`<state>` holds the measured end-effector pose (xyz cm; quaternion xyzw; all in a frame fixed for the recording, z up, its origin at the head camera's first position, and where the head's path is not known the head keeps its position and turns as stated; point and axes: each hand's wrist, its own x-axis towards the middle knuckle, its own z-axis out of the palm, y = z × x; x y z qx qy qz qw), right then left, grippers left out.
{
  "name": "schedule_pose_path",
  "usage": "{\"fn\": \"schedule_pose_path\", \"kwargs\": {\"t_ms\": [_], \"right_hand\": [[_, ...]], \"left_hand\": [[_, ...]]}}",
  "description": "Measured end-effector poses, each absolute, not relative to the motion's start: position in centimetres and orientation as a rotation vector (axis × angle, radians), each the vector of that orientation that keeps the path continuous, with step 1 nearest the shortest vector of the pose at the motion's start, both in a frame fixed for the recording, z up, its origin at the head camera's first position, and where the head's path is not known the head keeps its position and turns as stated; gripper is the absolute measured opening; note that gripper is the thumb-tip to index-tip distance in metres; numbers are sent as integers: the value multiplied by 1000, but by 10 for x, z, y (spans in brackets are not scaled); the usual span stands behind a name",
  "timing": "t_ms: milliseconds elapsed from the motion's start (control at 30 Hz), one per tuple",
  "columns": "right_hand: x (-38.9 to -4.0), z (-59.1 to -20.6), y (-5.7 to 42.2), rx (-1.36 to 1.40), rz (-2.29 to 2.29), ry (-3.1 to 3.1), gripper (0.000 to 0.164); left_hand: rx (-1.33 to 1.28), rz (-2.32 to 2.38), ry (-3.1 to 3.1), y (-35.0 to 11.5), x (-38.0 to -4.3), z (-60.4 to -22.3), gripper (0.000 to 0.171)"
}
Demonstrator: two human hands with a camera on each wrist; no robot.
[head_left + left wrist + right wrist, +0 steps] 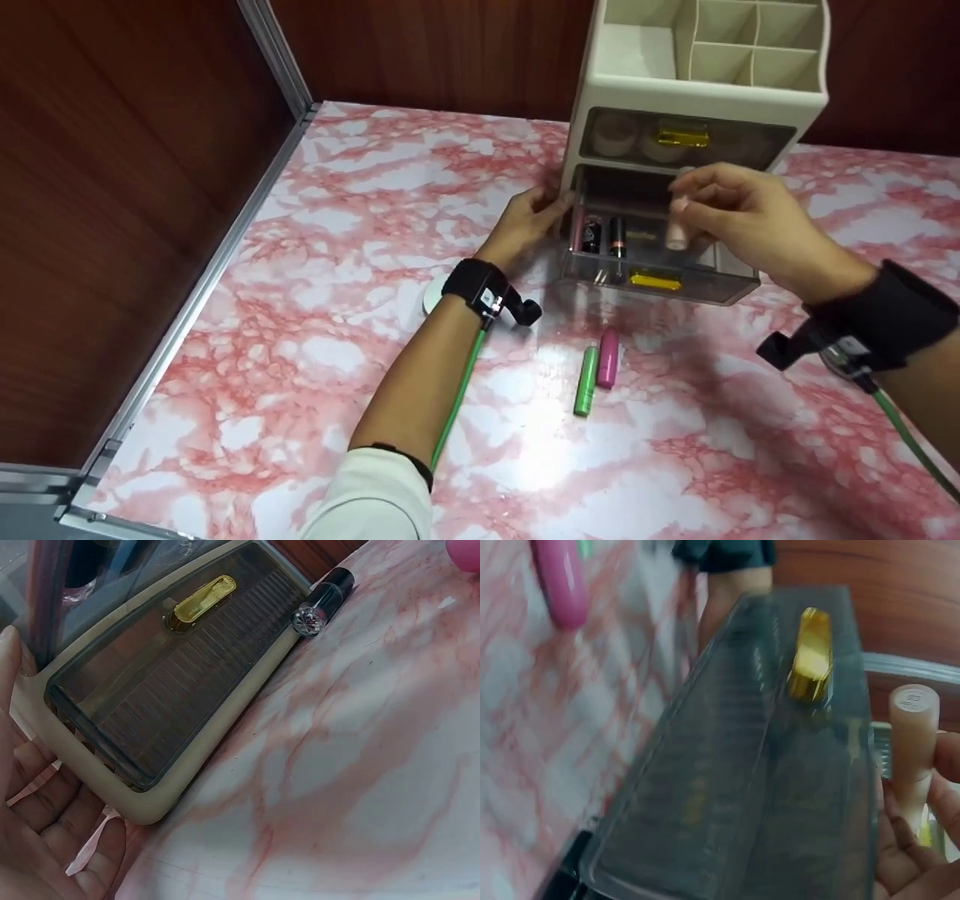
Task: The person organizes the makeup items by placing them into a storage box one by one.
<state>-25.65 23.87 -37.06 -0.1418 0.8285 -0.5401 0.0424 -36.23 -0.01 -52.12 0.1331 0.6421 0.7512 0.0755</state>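
Note:
My right hand (739, 206) pinches a beige cosmetic tube (677, 232) over the pulled-out lower clear drawer (712, 289). In the right wrist view the tube (913, 727) shows its round labelled end beside the drawer front (795, 787). Inside the drawer, at its left, lie a black tube (592, 235) and a black lipstick-like tube (617, 236). My left hand (525, 221) rests against the left side of the cream organizer (709, 91). In the left wrist view its thumb touches the front edge and its fingers (56, 817) lie along the side.
A pink tube (608, 356) and a green tube (587, 381) lie on the marbled tabletop (322, 345) in front of the drawer. A black tube with a faceted clear end (324, 604) lies at the organizer's base. A white round thing (433, 295) shows beneath the left wrist.

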Motion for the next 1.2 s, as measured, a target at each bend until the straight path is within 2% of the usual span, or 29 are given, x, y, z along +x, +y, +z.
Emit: {"fn": "schedule_pose_path", "kwargs": {"t_ms": [200,467,833,1200], "right_hand": [[-265,-377,235,-425,-1203,2768,25],[-275,-385,225,-543,-683,2933,12],[-281,-386,221,-588,-494,2808,23],[-285,-386,207,-584,-510,2781,23]], "left_hand": [[423,2159,2066,-1,-362,-520,35],[419,2148,2068,-2,-362,-520,37],[421,2062,2153,2,-366,-516,38],[395,2108,2129,-1,-366,-519,36]]}}
